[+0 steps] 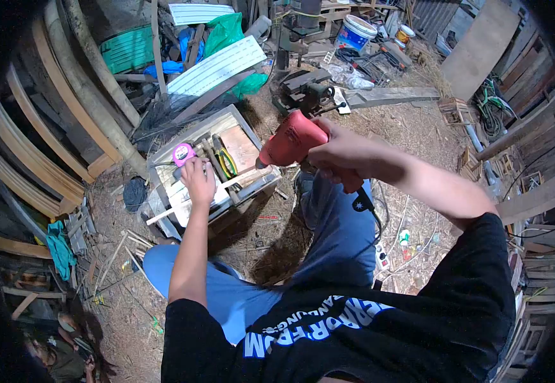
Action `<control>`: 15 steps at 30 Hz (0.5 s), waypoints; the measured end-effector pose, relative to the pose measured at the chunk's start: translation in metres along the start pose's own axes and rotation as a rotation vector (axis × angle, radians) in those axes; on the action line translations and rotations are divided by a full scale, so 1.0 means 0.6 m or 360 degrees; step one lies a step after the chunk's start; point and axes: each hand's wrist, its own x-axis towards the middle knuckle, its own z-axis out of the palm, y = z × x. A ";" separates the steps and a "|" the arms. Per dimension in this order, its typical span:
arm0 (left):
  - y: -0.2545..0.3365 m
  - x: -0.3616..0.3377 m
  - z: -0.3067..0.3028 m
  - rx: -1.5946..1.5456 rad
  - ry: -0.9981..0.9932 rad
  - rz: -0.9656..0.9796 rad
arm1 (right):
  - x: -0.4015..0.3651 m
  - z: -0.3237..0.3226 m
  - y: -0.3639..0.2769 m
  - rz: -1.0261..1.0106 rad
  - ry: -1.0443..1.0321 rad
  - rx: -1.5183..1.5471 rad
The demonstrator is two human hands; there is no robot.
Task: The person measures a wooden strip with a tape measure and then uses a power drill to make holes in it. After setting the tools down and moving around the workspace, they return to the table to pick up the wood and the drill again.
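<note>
My right hand [335,153] is wrapped round the handle of a red power drill [293,137], its nose pointing down to the left. The drill's tip is right by the far end of a thin wooden strip [161,217]. My left hand [199,182] grips this strip from above, over a wooden box [234,113]. Just past my left fingers sits a pink tape measure [182,153]. Pliers with yellow and black handles [228,163] lie inside the box, beside a flat piece of wood [240,145].
A power cord [379,223] runs down from the drill past my right leg. Behind the box stand a vise [312,92] and a white-and-blue bucket [356,33]. Curved wooden frames [32,159] lean at the left. Another person [67,351] is at lower left.
</note>
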 end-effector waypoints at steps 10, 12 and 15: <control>0.002 -0.009 -0.071 -0.0272 -0.0609 0.0651 | 0.057 0.004 -0.002 0.0333 -0.0364 0.0426; -0.005 -0.020 -0.070 -0.0270 -0.0727 0.0722 | 0.028 0.039 -0.021 0.0295 -0.0224 0.0745; -0.004 -0.026 -0.065 -0.0241 -0.0699 0.0688 | 0.037 0.028 -0.028 0.0411 -0.0255 0.0918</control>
